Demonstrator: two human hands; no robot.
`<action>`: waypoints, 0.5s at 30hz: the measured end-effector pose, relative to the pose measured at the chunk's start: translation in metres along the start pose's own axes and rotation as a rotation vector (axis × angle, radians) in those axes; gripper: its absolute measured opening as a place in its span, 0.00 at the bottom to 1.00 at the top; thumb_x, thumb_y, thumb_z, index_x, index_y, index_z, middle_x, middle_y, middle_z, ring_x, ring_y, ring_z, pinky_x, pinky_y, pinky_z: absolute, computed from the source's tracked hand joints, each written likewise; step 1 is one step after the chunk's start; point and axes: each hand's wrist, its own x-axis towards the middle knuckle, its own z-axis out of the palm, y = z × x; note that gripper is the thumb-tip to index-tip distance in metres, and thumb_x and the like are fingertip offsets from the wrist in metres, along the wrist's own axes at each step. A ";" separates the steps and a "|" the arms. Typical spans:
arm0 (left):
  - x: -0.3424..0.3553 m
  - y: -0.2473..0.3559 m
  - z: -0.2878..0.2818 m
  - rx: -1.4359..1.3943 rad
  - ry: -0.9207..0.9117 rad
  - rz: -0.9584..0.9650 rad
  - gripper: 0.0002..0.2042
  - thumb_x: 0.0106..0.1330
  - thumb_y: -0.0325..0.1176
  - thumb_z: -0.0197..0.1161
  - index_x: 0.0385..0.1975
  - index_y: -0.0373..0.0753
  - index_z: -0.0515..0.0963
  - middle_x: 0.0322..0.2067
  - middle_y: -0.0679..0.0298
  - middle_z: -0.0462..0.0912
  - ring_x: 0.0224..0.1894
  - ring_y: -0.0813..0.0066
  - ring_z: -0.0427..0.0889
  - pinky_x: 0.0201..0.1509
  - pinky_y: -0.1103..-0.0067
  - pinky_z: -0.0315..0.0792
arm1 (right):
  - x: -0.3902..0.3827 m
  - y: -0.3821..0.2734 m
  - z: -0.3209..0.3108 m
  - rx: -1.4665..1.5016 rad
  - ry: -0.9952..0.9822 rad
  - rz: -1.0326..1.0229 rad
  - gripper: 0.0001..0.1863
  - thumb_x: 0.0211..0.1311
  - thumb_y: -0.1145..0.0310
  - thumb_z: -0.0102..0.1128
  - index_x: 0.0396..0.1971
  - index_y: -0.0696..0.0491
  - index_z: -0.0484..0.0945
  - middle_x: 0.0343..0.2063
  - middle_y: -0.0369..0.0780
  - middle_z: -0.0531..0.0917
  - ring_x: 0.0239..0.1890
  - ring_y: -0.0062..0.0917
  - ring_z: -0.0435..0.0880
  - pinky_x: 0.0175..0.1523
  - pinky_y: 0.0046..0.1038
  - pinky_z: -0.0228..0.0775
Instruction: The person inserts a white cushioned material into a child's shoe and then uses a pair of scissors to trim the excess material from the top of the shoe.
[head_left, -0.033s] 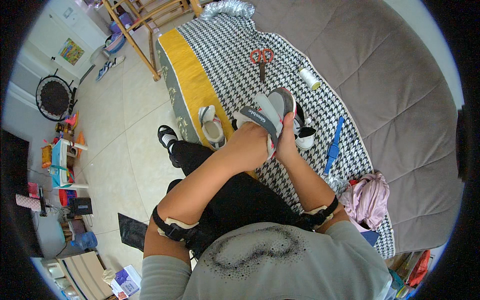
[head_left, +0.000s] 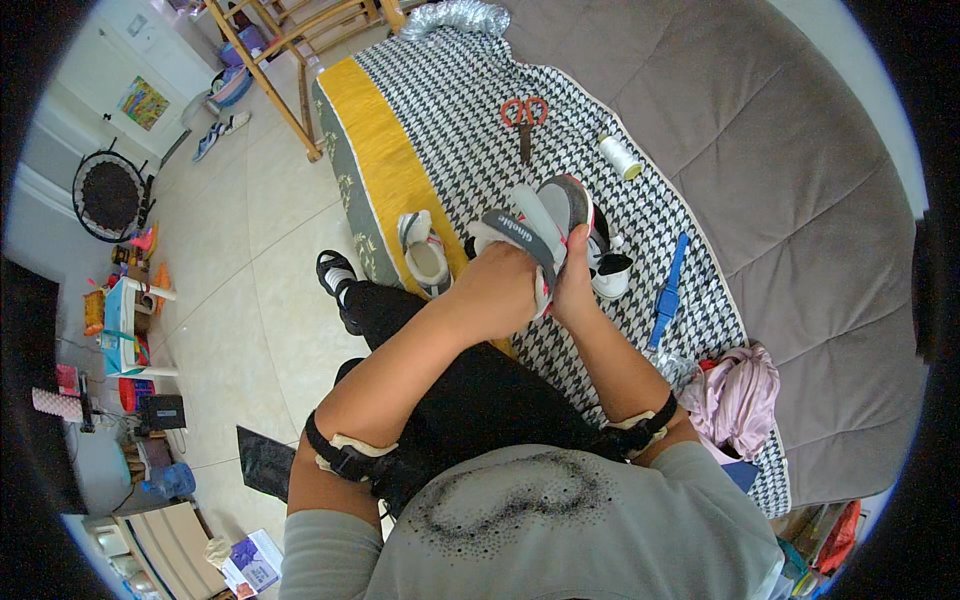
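Note:
A small grey and white child's shoe [head_left: 566, 205] with a dark strap and pink trim is held up in front of me, over the bed's edge. My left hand [head_left: 497, 292] is closed at its opening, with the fingertips hidden by the shoe. Along its right side my right hand [head_left: 573, 285] grips it, thumb pressed up against the sole edge. The matching shoe [head_left: 427, 262] lies to the left on the yellow band of the cloth. Just behind the held shoe is a white and black object [head_left: 610, 275], partly covered, whose kind I cannot make out.
On the houndstooth cloth [head_left: 450, 90] lie orange-handled scissors [head_left: 525, 125], a spool of white thread [head_left: 620, 158], a blue watch [head_left: 668, 300] and crumpled pink fabric [head_left: 738, 400]. A grey quilted cover [head_left: 780, 200] spreads to the right. A wooden frame [head_left: 290, 80] stands at far left.

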 end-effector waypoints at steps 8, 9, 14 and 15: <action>0.001 -0.007 0.000 -0.028 -0.146 -0.093 0.10 0.52 0.25 0.51 0.33 0.31 0.74 0.36 0.45 0.77 0.41 0.49 0.74 0.48 0.63 0.66 | 0.005 -0.006 0.002 0.027 0.016 0.048 0.46 0.56 0.30 0.26 0.57 0.57 0.60 0.51 0.42 0.72 0.53 0.31 0.70 0.58 0.32 0.60; 0.002 -0.004 -0.001 -0.038 -0.132 -0.055 0.10 0.52 0.25 0.51 0.32 0.30 0.74 0.35 0.45 0.76 0.41 0.48 0.74 0.48 0.63 0.66 | 0.006 -0.009 0.000 0.071 0.034 0.056 0.46 0.55 0.29 0.26 0.57 0.57 0.61 0.50 0.42 0.73 0.52 0.31 0.71 0.57 0.32 0.61; 0.005 0.007 -0.010 -0.077 -0.191 -0.022 0.09 0.50 0.22 0.50 0.32 0.29 0.72 0.32 0.44 0.76 0.41 0.48 0.74 0.46 0.63 0.67 | 0.017 -0.045 0.008 0.193 0.051 0.028 0.34 0.59 0.45 0.39 0.56 0.57 0.63 0.48 0.43 0.74 0.47 0.31 0.74 0.54 0.33 0.65; 0.004 0.008 -0.009 -0.039 -0.183 -0.001 0.10 0.50 0.22 0.50 0.32 0.29 0.72 0.33 0.44 0.75 0.41 0.48 0.73 0.46 0.63 0.67 | 0.019 -0.055 0.010 0.141 -0.033 -0.003 0.34 0.58 0.45 0.40 0.56 0.57 0.63 0.47 0.43 0.74 0.47 0.31 0.74 0.53 0.33 0.66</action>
